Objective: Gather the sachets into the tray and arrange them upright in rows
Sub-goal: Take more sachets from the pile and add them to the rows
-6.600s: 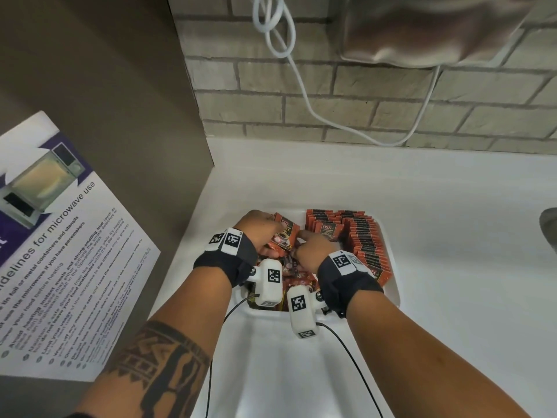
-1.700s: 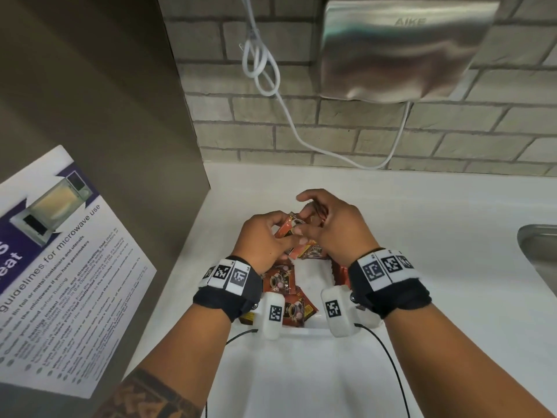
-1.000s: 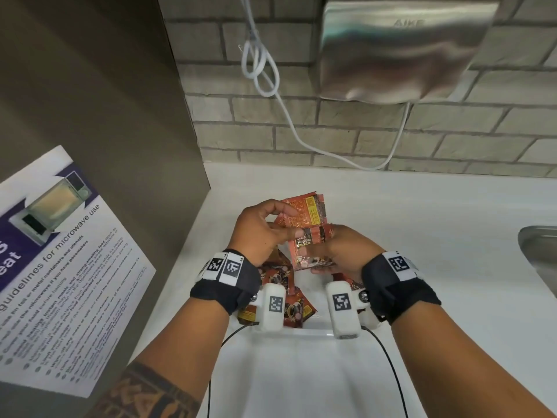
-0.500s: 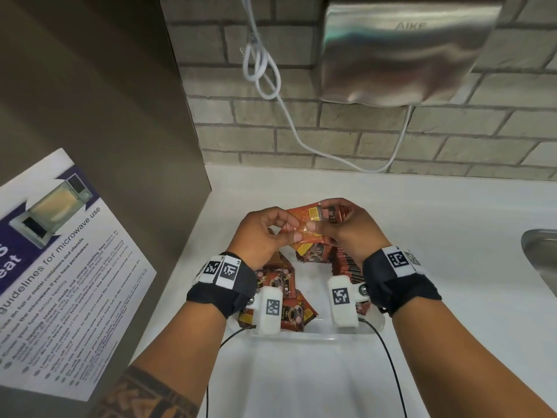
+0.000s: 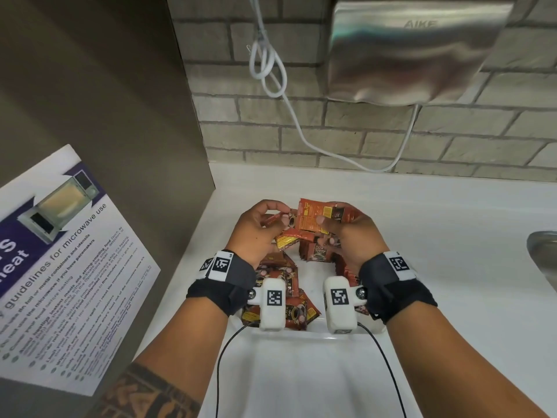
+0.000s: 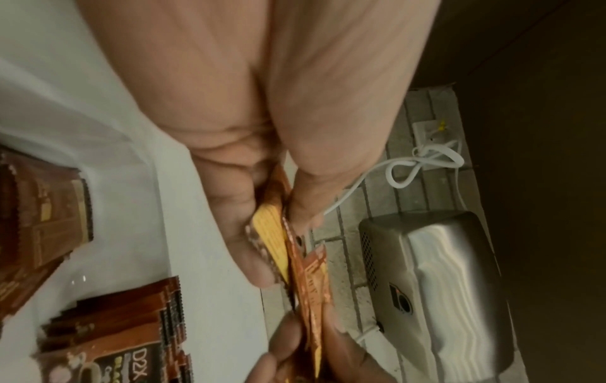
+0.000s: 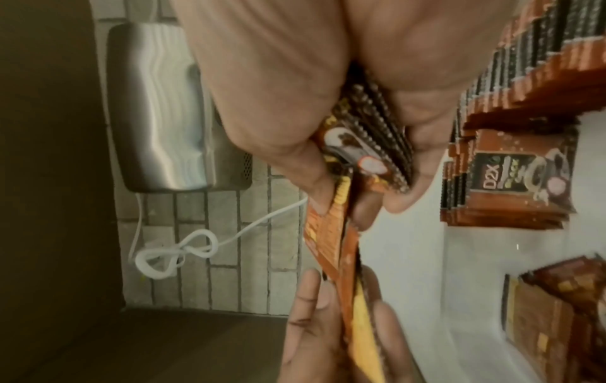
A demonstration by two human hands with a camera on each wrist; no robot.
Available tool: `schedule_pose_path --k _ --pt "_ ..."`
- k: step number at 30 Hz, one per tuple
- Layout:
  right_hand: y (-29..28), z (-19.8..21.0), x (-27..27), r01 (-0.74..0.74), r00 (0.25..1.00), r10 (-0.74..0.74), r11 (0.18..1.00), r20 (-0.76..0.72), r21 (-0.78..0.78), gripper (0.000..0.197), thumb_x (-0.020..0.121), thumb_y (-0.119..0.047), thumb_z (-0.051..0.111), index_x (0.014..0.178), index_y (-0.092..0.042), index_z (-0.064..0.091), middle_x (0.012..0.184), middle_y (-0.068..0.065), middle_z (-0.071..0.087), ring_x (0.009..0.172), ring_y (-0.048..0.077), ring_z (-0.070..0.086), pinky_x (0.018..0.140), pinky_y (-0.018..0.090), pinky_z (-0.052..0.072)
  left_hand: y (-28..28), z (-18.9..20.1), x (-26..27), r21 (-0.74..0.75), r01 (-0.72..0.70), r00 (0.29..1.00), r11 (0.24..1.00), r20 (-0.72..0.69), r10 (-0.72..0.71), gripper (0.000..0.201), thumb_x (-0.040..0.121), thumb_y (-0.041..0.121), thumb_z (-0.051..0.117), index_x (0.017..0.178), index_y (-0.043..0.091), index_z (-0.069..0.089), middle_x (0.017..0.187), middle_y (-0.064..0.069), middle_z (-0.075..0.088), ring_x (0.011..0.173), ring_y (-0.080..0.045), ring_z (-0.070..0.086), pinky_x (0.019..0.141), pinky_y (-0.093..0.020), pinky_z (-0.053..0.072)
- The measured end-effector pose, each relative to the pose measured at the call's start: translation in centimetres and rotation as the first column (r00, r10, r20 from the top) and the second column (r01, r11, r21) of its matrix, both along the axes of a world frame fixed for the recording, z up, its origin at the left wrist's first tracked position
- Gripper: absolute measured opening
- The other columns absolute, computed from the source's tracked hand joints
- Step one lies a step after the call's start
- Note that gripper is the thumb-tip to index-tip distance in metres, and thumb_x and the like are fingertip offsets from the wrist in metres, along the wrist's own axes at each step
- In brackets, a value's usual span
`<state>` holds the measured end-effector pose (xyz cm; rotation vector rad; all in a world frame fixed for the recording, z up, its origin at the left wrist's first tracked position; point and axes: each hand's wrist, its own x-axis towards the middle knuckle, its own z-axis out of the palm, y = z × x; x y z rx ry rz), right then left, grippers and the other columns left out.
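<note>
Both hands are raised above the white tray [image 5: 313,334] on the counter. My left hand [image 5: 265,227] pinches red-orange sachets [image 5: 287,240] between thumb and fingers, seen edge-on in the left wrist view as sachets [image 6: 279,248]. My right hand [image 5: 343,233] grips a small stack of sachets [image 5: 313,218], dark-edged in the right wrist view as a stack [image 7: 367,145]. The two bundles meet between the hands. Loose sachets [image 5: 289,300] lie flat in the tray's left half. A row of upright sachets [image 7: 524,85] stands along its right side, mostly hidden in the head view by my right wrist.
A brown cabinet side [image 5: 105,116] with a microwave guidelines poster [image 5: 60,254] rises at the left. A steel hand dryer [image 5: 416,46] and its white cord [image 5: 271,70] hang on the brick wall behind. A metal sink rim [image 5: 542,254] shows at the right edge.
Both hands stay raised over the tray, shuffling the sachets. In the last half second the top sachet has turned to show its printed back, and the right hand has shifted slightly right.
</note>
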<state>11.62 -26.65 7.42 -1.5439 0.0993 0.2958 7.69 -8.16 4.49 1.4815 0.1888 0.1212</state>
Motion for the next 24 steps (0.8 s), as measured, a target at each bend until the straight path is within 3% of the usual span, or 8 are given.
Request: schedule_pose_path --k 2,4,6,9,14,17,21,24 --pt "-0.3 -0.1 0.2 0.058 0.984 -0.047 0.997 0.172 -0.059 0.016 0.087 -0.012 0.074 0.102 -0.016 0.069 0.065 -0.007 0.070 0.070 0.026 0.070 0.078 0.046 0.059 0.1 -0.2 0.1 0.069 -0.010 1.000 0.998 -0.024 0.012 0.024 0.097 0.006 0.062 0.093 0.026 0.076 0.104 -0.013 0.074 0.097 -0.036 0.072 0.083 -0.066 0.055" --pt "-0.4 -0.2 0.1 0.104 0.912 -0.050 0.988 0.407 -0.113 0.020 0.089 -0.010 0.071 0.104 -0.023 0.070 0.085 -0.014 0.072 0.082 0.009 0.069 0.081 0.026 0.057 0.0 -0.2 0.2 0.103 -0.009 0.999 0.995 -0.052 0.014 0.029 0.100 0.006 0.057 0.092 0.024 0.078 0.105 -0.011 0.075 0.099 -0.035 0.072 0.085 -0.056 0.059" --pt "-0.2 -0.3 -0.5 0.066 0.794 0.098 0.967 0.601 -0.246 0.023 0.088 -0.006 0.071 0.100 -0.025 0.072 0.096 -0.009 0.068 0.088 0.002 0.065 0.081 0.014 0.050 -0.3 0.1 0.4 0.079 -0.017 0.997 0.997 -0.069 0.023 0.029 0.101 0.005 0.055 0.092 0.019 0.078 0.106 -0.013 0.075 0.101 -0.036 0.071 0.085 -0.049 0.059" --pt "0.0 -1.5 -0.9 0.002 0.675 0.307 0.908 0.671 -0.419 0.038 0.075 0.010 0.074 0.094 -0.022 0.077 0.096 -0.002 0.059 0.087 0.007 0.061 0.079 0.012 0.047 -0.7 0.4 0.8 -0.008 -0.032 0.996 0.999 -0.084 0.031 0.025 0.100 0.008 0.056 0.093 0.016 0.078 0.104 -0.015 0.076 0.101 -0.034 0.072 0.091 -0.055 0.057" --pt "-0.3 -1.6 -0.8 -0.031 0.720 0.297 0.916 0.627 -0.399 0.044 0.069 0.016 0.072 0.091 -0.021 0.079 0.095 0.001 0.057 0.089 0.007 0.060 0.082 0.011 0.047 -0.7 0.6 0.4 -0.099 -0.004 0.997 0.995 -0.083 -0.004 0.034 0.100 0.033 0.059 0.108 0.004 0.074 0.107 -0.018 0.075 0.102 -0.036 0.072 0.091 -0.051 0.057" --pt "-0.5 -1.6 -0.8 -0.039 0.746 0.286 0.920 0.601 -0.389 0.042 0.074 0.011 0.073 0.092 -0.027 0.079 0.096 -0.005 0.058 0.090 0.002 0.060 0.084 0.013 0.048 -0.7 0.3 0.3 -0.033 0.013 0.999 0.999 -0.050 -0.015 0.019 0.095 0.026 0.069 0.104 0.013 0.077 0.107 -0.014 0.075 0.103 -0.036 0.071 0.090 -0.052 0.057" --pt "-0.8 -1.9 -0.5 -0.077 0.838 0.254 0.931 0.484 -0.356 0.052 0.083 0.007 0.064 0.100 -0.041 0.072 0.104 -0.012 0.064 0.097 0.006 0.065 0.084 0.038 0.058 -0.3 0.1 0.5 0.203 -0.022 0.998 0.979 0.063 0.010 0.022 0.089 0.010 0.073 0.098 0.029 0.080 0.106 -0.005 0.076 0.100 -0.028 0.072 0.090 -0.052 0.058" --pt "-1.4 -1.5 0.1 -0.068 0.933 0.143 0.972 0.332 -0.226 0.037 0.090 -0.001 0.060 0.111 -0.031 0.068 0.098 0.001 0.067 0.086 0.017 0.068 0.078 0.054 0.058 0.1 0.8 0.4 0.282 -0.014 0.991 0.959 0.135 -0.025 0.023 0.088 0.005 0.074 0.100 0.024 0.079 0.109 0.005 0.076 0.105 -0.013 0.070 0.100 -0.040 0.054"
